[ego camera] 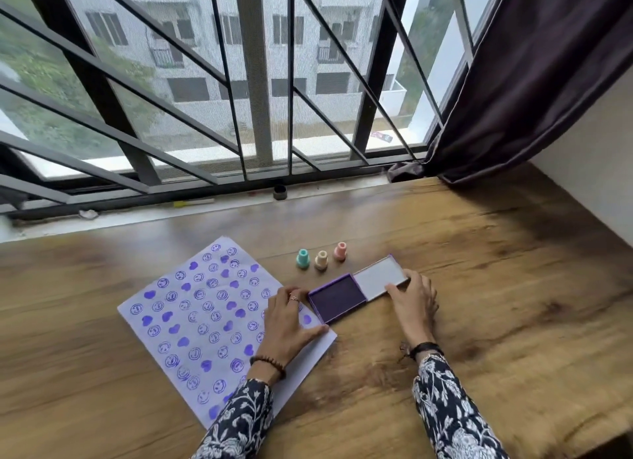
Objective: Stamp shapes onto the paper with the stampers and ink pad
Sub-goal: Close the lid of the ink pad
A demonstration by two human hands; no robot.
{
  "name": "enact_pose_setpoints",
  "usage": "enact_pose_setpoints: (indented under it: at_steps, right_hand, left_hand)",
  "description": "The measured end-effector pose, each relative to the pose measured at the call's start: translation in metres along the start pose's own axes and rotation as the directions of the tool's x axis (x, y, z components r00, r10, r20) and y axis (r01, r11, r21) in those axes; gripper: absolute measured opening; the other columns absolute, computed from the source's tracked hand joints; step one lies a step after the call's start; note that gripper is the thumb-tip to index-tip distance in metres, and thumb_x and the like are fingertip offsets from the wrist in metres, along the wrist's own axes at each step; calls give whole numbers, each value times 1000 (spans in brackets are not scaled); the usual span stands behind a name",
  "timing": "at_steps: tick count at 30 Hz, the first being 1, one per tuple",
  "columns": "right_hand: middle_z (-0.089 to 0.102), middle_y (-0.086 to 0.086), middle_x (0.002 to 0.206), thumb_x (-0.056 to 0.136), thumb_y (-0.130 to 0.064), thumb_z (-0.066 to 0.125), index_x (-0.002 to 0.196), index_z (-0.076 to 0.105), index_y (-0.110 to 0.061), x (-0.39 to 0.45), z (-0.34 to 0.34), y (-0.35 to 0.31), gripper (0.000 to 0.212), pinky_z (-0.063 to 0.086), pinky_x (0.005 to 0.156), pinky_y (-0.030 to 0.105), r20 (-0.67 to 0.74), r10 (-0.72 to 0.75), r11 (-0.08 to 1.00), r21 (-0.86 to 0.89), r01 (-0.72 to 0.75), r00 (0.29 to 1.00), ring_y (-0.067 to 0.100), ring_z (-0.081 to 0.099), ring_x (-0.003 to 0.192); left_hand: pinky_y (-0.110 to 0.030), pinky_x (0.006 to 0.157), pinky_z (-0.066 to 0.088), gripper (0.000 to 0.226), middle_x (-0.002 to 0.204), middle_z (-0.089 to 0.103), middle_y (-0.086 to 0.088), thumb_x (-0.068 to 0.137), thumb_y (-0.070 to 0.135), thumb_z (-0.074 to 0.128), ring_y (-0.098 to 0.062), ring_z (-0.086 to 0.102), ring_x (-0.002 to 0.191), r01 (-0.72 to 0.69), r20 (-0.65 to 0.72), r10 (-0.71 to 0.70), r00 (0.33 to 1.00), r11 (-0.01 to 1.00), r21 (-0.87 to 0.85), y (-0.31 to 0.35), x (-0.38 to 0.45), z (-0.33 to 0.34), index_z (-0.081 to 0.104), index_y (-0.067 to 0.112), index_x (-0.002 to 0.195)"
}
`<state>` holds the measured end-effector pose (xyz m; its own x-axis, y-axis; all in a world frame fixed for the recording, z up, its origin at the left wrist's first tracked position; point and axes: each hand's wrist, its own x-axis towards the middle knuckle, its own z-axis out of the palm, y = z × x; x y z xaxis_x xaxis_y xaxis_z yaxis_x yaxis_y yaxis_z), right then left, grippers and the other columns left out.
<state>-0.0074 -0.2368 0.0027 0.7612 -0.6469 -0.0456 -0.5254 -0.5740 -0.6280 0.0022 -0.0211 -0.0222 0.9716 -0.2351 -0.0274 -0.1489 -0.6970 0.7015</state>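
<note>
A white paper [191,325] lies on the wooden table, covered with several purple smiley and heart stamps. To its right sits the ink pad [337,303], open, with its pale lid [380,277] folded flat to the right. My left hand [291,321] rests on the paper's right edge, fingertips touching the pad's left side. My right hand [414,304] lies on the lid's right end, fingers on it. Three stampers stand upright behind the pad: teal [303,258], cream [321,260] and pink [340,251]. Neither hand holds a stamper.
The wooden table [496,287] ends at a windowsill with black window bars [239,123]. A small black cap [280,192] and a yellow marker [191,203] lie on the sill. A dark curtain [534,82] hangs at the right, beside a white wall.
</note>
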Motion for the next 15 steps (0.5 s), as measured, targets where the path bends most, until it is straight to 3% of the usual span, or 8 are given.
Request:
enact_pose_setpoints:
  at_steps: [3, 6, 9, 11, 15]
  right_hand:
    - [63, 21, 113, 84, -5, 57, 114, 48, -8, -8, -8, -12, 31, 43, 75, 34, -42, -15, 964, 264, 26, 999, 32, 59, 99]
    - [65, 19, 105, 90, -7, 47, 111, 44, -14, -30, -10, -26, 22, 44, 65, 36, -110, -151, 935, 306, 178, 982, 33, 61, 87]
    - [66, 15, 98, 91, -7, 48, 108, 48, -15, -58, -5, -32, 19, 49, 57, 38, -155, -375, 904, 156, 398, 914, 33, 63, 78]
    - [67, 9, 93, 88, -7, 56, 106, 52, -14, -76, 3, -33, 20, 51, 54, 32, -104, -516, 856, -12, 518, 850, 28, 64, 74]
    - [71, -3, 91, 69, -9, 77, 95, 65, -20, -99, 18, -25, 31, 48, 69, 25, 29, -644, 737, -243, 631, 764, 17, 67, 78]
  left_hand:
    - [-32, 97, 33, 65, 125, 45, -6, 63, 40, 77, -24, 41, 113, -4, 10, 4, 1000, 1000, 3, 0, 0, 0, 50, 19, 118]
    - [-33, 97, 33, 66, 126, 44, -6, 63, 41, 77, -24, 41, 113, 0, 10, 0, 1000, 1000, 8, -1, 0, 0, 50, 19, 118]
    - [-33, 95, 34, 66, 125, 45, -6, 63, 41, 77, -24, 41, 112, 3, 6, -3, 1000, 1000, 8, -1, -1, 0, 50, 18, 118]
    - [-33, 95, 35, 66, 126, 45, -5, 62, 41, 77, -24, 41, 112, 7, 2, -7, 1000, 1000, 6, -1, -1, 1, 50, 18, 118]
    - [-32, 91, 33, 66, 125, 46, -5, 62, 43, 76, -24, 41, 111, 7, -10, -7, 1000, 1000, -20, -2, -1, 2, 51, 19, 117]
